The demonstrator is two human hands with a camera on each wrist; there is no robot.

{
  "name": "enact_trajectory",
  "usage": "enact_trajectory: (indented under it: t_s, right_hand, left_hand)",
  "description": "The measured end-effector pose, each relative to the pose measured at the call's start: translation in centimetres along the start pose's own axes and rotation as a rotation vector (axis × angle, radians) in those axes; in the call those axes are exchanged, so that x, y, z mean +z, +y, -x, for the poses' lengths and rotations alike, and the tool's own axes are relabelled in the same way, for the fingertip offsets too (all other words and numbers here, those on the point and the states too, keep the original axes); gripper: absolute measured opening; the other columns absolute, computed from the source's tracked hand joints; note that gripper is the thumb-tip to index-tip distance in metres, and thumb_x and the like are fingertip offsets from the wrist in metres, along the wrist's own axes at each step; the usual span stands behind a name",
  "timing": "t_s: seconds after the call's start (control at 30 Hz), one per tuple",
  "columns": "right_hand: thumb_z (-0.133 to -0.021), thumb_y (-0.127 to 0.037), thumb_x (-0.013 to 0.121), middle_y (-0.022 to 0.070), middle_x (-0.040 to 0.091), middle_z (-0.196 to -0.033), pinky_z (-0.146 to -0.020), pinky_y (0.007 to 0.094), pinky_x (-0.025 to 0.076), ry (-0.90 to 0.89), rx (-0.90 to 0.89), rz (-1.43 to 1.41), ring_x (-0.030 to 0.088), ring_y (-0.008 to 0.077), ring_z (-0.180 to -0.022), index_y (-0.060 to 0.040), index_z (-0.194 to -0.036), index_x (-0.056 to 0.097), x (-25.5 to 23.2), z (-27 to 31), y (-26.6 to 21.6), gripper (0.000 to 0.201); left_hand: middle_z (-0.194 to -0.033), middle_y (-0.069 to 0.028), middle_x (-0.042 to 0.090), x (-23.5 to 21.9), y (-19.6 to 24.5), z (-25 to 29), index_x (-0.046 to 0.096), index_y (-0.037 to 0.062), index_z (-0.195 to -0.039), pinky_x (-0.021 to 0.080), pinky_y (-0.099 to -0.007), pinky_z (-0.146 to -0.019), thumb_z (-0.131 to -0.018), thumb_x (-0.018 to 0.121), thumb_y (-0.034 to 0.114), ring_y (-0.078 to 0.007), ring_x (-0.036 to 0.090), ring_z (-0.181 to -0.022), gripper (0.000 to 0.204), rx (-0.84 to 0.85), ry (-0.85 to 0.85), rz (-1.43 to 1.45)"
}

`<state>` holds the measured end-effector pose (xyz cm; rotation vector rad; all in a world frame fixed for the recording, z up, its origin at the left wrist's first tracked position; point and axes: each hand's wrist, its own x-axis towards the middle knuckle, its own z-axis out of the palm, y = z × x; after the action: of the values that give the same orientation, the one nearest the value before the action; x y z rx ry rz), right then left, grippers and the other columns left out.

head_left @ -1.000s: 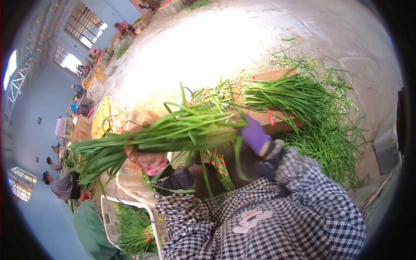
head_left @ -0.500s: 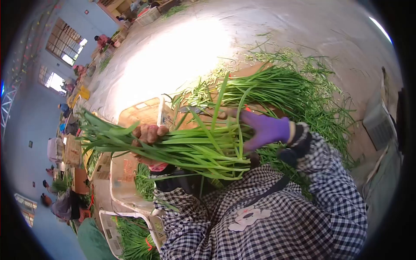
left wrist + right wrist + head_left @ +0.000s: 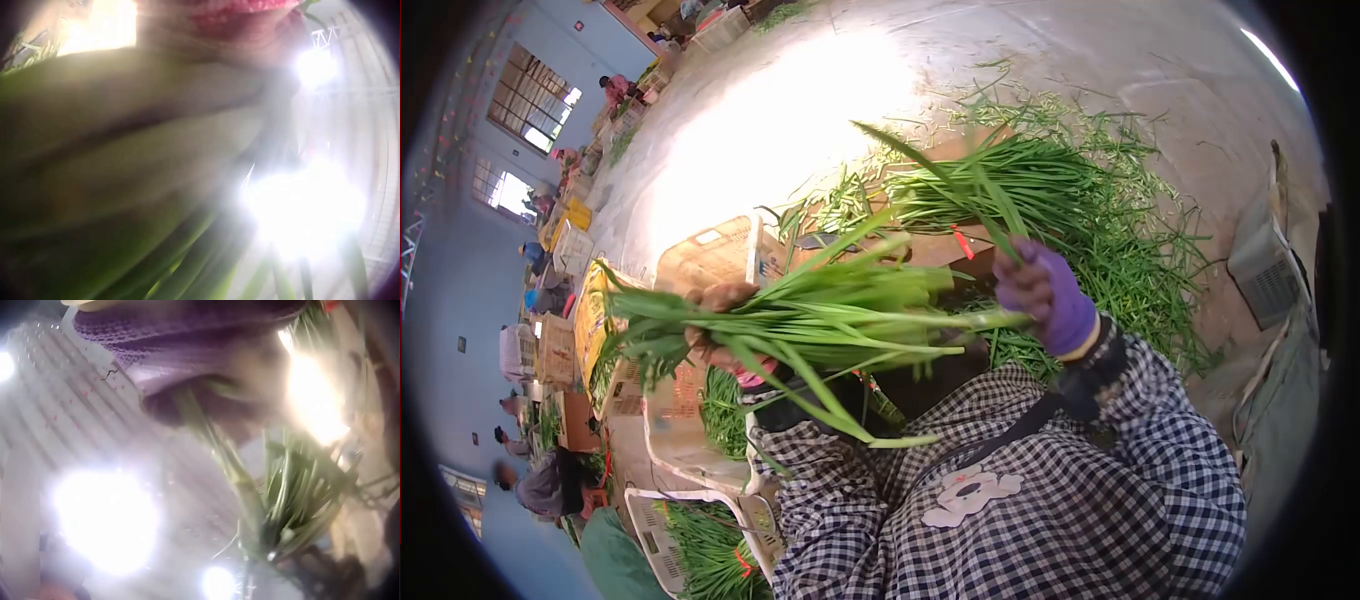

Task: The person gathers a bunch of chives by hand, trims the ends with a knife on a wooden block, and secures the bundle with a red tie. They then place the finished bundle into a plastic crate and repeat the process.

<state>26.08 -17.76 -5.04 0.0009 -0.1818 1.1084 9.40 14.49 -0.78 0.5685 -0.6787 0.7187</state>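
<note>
A loose bunch of garlic chives (image 3: 830, 322) lies across my left hand (image 3: 718, 298), whose fingers curl round its leafy part. The pale stem ends fan out to the right, some drooping. My right hand (image 3: 1050, 295), in a purple knitted glove, pinches a few separate chive stalks (image 3: 998, 210) just beyond those ends. The right wrist view shows one stalk (image 3: 234, 472) coming out from under the curled glove fingers. Blurred leaves (image 3: 187, 256) fill much of the left wrist view, with a pink cuff (image 3: 244, 9) at its top.
A pile of chives (image 3: 1010, 185) lies on a brown board (image 3: 928, 250) with a red tie (image 3: 963, 242). Trimmings (image 3: 1140, 270) cover the floor to the right. Plastic crates (image 3: 662, 425) stand at left, one holding a tied bundle (image 3: 710, 550). Other people sit along the far wall.
The right hand has gone from spread fingers at the stem ends to pinching a few stalks, drawn off to the right. The left hand keeps the bunch, now more fanned out.
</note>
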Motion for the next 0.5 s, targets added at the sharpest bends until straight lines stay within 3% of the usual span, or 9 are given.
enact_trajectory:
  t_s: [0.1,0.13,0.17,0.2,0.23,0.3,0.33,0.4,0.5]
  right_hand:
    - [-0.093,-0.027,0.040,-0.0070,0.035,-0.048,-0.026,0.0188,0.023,-0.021,0.347,-0.029,0.030,0.0034,-0.035,-0.0021,-0.108,0.052,-1.7,4.4,-1.2,0.032]
    - [-0.093,-0.031,0.041,-0.0074,0.033,-0.046,-0.027,0.0185,0.023,-0.127,0.389,-0.130,0.029,0.0031,-0.035,-0.0026,-0.109,0.052,-3.8,5.9,-2.1,0.035]
    - [-0.093,-0.031,0.041,-0.0074,0.033,-0.046,-0.027,0.0185,0.023,-0.122,0.386,-0.129,0.029,0.0031,-0.035,-0.0026,-0.109,0.052,-4.1,7.9,-4.0,0.035]
    - [-0.091,-0.034,0.042,-0.0043,0.042,-0.051,-0.032,0.0210,0.032,0.206,0.562,0.501,0.038,0.0065,-0.039,-0.0013,-0.113,0.051,-3.6,10.1,-5.9,0.041]
    - [-0.090,-0.038,0.043,-0.0012,0.050,-0.056,-0.037,0.0235,0.042,0.540,0.705,1.133,0.047,0.0099,-0.044,0.0001,-0.117,0.049,-2.6,11.4,-6.8,0.047]
    - [-0.085,-0.041,0.051,0.0131,0.064,-0.087,-0.069,0.0291,0.051,0.646,1.138,2.025,0.062,0.0217,-0.075,0.0023,-0.128,0.041,1.7,9.7,-4.4,0.062]
    - [-0.082,-0.040,0.059,0.0211,0.049,-0.124,-0.094,0.0315,0.040,0.571,1.288,2.049,0.053,0.0274,-0.108,0.0029,-0.135,0.028,1.9,8.4,-4.1,0.075]
    - [-0.080,-0.036,0.063,0.0190,0.038,-0.134,-0.099,0.0321,0.035,0.210,0.420,1.684,0.044,0.0242,-0.118,0.0021,-0.137,0.022,0.2,6.1,-2.0,0.080]
    - [-0.080,-0.026,0.065,0.0149,0.033,-0.138,-0.104,0.0327,0.029,-0.133,0.324,1.163,0.036,0.0196,-0.123,0.0004,-0.138,0.022,0.0,0.4,3.4,0.077]
  left_hand:
    - [-0.069,0.0018,0.056,-2.8,-1.8,0.9,0.057,0.0086,-0.092,0.043,-0.0330,-0.086,-0.079,0.058,0.009,-0.0093,0.055,-0.076,0.013,0.168,0.178,-0.761]
    - [-0.069,0.0018,0.056,-6.8,1.0,4.2,0.057,0.0086,-0.092,0.043,-0.0330,-0.086,-0.079,0.058,0.009,-0.0093,0.055,-0.076,0.013,0.163,0.183,-0.756]
    - [-0.064,0.0030,0.053,-11.3,3.3,6.6,0.056,0.0095,-0.088,0.042,-0.0312,-0.082,-0.081,0.057,0.011,-0.0080,0.053,-0.070,0.008,-0.112,0.124,-0.206]
    - [-0.059,0.0042,0.050,-18.0,7.1,3.9,0.056,0.0103,-0.084,0.042,-0.0295,-0.078,-0.082,0.056,0.013,-0.0066,0.051,-0.064,0.003,-0.373,0.060,0.348]
    - [-0.059,0.0042,0.050,-11.3,5.6,5.9,0.056,0.0103,-0.084,0.042,-0.0295,-0.078,-0.082,0.056,0.013,-0.0066,0.051,-0.064,0.003,-0.374,0.068,0.350]
    - [-0.054,0.0054,0.048,-1.6,0.1,-1.0,0.054,0.0130,-0.078,0.039,-0.0267,-0.072,-0.084,0.056,0.018,-0.0051,0.048,-0.055,0.008,0.118,0.214,0.220]
    - [-0.051,0.0063,0.047,-1.0,-0.3,-1.3,0.053,0.0139,-0.075,0.037,-0.0266,-0.068,-0.086,0.054,0.018,-0.0049,0.047,-0.052,0.012,0.058,0.126,0.286]
    - [-0.051,0.0068,0.047,1.1,-2.7,-1.7,0.053,0.0143,-0.073,0.037,-0.0268,-0.069,-0.086,0.054,0.017,-0.0050,0.046,-0.052,0.014,0.021,0.036,0.378]
    - [-0.052,0.0074,0.048,2.8,-4.6,-2.2,0.052,0.0155,-0.068,0.037,-0.0268,-0.072,-0.087,0.054,0.014,-0.0050,0.045,-0.051,0.019,-0.049,-0.098,0.469]
